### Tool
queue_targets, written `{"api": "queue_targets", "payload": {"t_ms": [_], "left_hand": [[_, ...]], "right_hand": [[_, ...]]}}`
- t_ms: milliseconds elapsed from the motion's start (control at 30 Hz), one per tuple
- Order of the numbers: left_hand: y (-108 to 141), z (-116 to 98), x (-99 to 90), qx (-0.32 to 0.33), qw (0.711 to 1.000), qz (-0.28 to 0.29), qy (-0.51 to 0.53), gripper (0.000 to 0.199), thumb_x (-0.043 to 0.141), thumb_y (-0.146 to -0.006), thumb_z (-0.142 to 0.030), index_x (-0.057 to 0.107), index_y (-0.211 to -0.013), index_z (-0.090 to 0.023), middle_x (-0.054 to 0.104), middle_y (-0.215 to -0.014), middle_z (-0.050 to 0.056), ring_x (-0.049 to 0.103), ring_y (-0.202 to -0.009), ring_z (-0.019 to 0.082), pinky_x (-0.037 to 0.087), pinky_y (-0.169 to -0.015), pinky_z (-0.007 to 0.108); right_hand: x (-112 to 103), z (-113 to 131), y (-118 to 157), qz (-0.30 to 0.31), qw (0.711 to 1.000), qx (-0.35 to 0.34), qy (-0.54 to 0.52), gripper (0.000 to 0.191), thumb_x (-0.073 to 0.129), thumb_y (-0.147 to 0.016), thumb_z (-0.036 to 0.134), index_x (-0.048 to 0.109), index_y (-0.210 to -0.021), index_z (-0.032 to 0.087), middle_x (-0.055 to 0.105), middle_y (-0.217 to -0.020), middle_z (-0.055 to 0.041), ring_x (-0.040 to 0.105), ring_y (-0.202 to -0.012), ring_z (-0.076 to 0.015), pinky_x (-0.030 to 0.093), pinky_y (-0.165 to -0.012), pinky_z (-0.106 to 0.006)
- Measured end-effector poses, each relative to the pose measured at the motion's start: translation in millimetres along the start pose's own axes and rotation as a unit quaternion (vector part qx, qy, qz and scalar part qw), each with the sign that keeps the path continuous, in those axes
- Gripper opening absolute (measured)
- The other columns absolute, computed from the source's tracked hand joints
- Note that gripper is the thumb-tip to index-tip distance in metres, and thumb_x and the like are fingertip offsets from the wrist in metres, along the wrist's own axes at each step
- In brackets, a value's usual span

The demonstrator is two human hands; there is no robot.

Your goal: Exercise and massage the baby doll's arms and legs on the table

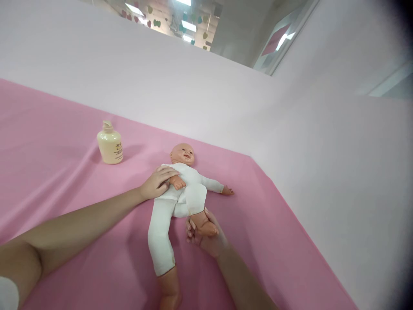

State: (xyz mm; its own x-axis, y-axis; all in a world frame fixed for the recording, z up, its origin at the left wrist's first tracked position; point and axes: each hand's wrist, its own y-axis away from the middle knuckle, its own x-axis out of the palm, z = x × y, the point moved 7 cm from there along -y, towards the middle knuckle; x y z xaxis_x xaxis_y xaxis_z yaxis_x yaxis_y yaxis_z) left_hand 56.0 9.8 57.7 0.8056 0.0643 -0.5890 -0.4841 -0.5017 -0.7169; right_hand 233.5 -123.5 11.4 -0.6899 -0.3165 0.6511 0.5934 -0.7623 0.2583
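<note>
Head view showed a pink sheet [64, 172], the doll [195, 198] face-up on it, head far. The right hand [209, 243] clasped its raised ankle [200, 219]; the left hand [158, 183] draped its arm [177, 182], grip untellable. Good bending probably needed a steady torso [192, 175].

A bald baby doll [193, 193] I viewed from afar, clothed in white, lay on its back on pink cloth [258, 241], one leg bent up, one arm outstretched

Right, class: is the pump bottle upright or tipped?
Upright: the bottle stands on its base on the pink cloth, pump on top.
</note>
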Motion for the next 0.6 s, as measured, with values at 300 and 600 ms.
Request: {"api": "queue_targets", "payload": {"t_ms": [300,600], "left_hand": [[-1.3,3.6,0.3,-0.030,0.999,0.005,0.018,0.050,0.044,-0.087,-0.017,0.057,-0.135,-0.020,0.067,-0.130,0.011,0.057,-0.126,0.027,0.040,-0.114,0.053],[-0.4,14.8,-2.3,-0.113,0.992,-0.026,0.043,0.045,0.042,-0.089,-0.020,0.060,-0.130,-0.021,0.067,-0.132,0.010,0.058,-0.123,0.028,0.043,-0.111,0.052]], "right_hand": [[13.8,-2.5,1.3,0.088,0.996,-0.028,0.008,0.070,0.045,-0.089,0.077,0.065,-0.071,0.013,0.056,-0.079,-0.0062,0.056,-0.075,-0.0172,0.047,-0.080,-0.033],[31.4,-11.0,3.6,0.213,0.975,-0.030,0.057,0.066,0.052,-0.081,0.076,0.069,-0.074,0.013,0.057,-0.078,-0.0076,0.058,-0.075,-0.0200,0.052,-0.082,-0.039]]}}
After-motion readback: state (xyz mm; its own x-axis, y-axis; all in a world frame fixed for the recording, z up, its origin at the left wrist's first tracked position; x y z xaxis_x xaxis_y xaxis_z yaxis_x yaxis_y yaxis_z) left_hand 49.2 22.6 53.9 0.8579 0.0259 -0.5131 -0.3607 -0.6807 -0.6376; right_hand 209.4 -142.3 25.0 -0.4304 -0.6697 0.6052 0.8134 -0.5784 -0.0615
